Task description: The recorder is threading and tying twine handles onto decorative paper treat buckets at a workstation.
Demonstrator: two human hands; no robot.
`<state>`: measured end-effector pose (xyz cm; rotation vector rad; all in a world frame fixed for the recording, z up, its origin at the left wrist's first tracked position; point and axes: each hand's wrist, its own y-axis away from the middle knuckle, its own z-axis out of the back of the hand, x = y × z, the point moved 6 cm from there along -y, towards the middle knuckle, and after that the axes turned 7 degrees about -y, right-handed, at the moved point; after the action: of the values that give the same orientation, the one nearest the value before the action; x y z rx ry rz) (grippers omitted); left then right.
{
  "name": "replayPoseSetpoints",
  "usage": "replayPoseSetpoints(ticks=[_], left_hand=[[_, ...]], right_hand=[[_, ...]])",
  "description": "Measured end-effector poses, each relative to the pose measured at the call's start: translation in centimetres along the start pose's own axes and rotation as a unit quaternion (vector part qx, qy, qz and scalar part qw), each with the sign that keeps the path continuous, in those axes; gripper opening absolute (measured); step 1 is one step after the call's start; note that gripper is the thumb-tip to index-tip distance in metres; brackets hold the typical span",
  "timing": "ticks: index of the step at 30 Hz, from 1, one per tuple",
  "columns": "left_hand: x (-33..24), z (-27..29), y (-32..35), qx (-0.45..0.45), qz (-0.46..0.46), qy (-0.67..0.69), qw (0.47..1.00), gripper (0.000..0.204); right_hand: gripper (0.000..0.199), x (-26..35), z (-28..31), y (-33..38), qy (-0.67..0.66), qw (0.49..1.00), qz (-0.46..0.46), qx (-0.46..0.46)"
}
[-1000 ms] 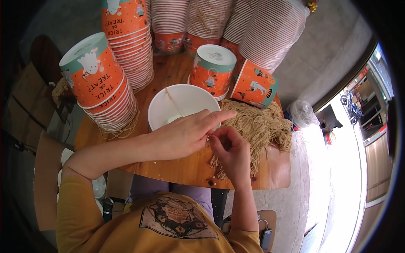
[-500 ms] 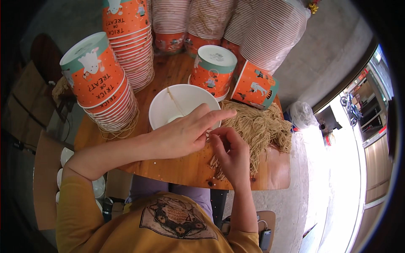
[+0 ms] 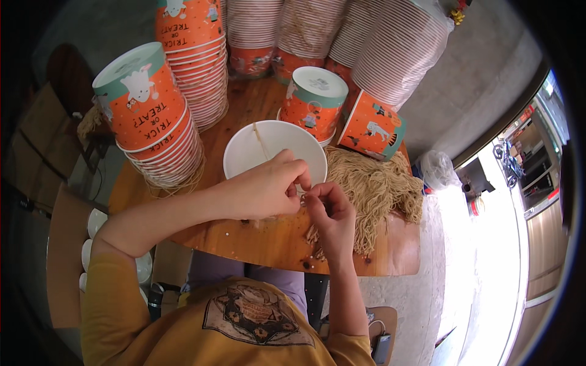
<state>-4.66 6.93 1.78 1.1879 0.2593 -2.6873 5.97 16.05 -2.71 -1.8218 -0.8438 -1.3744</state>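
A crowded wooden tabletop (image 3: 256,250), seen from above, curves around a person in a mustard-yellow top. At its left side is a leaning stack of nested orange buckets (image 3: 143,128), upside down, with green bands, white cartoon figures and loops of thin cord trailing at the lowest rims. A taller orange stack (image 3: 192,61) is just behind it. Along the back, tall bucket stacks in clear plastic (image 3: 400,52) form a wall of pale rims. Nearer, right of centre, are an upside-down orange bucket (image 3: 314,110) and, beside it, an orange bucket tipped on its side (image 3: 372,125). A thick, tangled bundle of tan cord (image 3: 378,189) crowds the right, partly behind the right hand (image 3: 332,210). Below the tabletop at left, a cardboard box (image 3: 64,262) holds white, rounded pieces. In the middle, close to the person, is the open bucket (image 3: 244,155), its round mouth facing up, its inside smooth and plain white. A tan strand (image 3: 259,139) hangs inside from the far rim. The left hand (image 3: 268,189) and forearm cross its near side, hiding much of it. The left grip is curled; the right grip has thumb and forefinger drawn close. Their fingertips meet by the near right rim; whether they pinch anything cannot be told.
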Motion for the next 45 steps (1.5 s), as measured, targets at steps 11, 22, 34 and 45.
replayPoseSetpoints(ticks=[11, 22, 34, 45], left_hand=[[0.7, -0.3, -0.2, 0.057, 0.051, -0.012, 0.997, 0.019], [-1.7, 0.0, 0.2, -0.015, -0.062, -0.096, 0.993, 0.018], [-0.4, 0.7, 0.8, -0.012, -0.011, -0.058, 0.998, 0.022], [1.1, -0.5, 0.5, 0.027, 0.052, 0.074, 0.996, 0.022]], right_hand=[[0.007, 0.3, 0.1, 0.5, 0.050, 0.997, 0.051, -0.017], [0.006, 1.9, 0.1, 0.8, 0.200, 0.973, 0.108, -0.035], [0.007, 1.1, 0.2, 0.9, 0.166, 0.982, 0.078, -0.039], [0.007, 1.1, 0.0, 0.9, 0.174, 0.979, 0.097, -0.037]])
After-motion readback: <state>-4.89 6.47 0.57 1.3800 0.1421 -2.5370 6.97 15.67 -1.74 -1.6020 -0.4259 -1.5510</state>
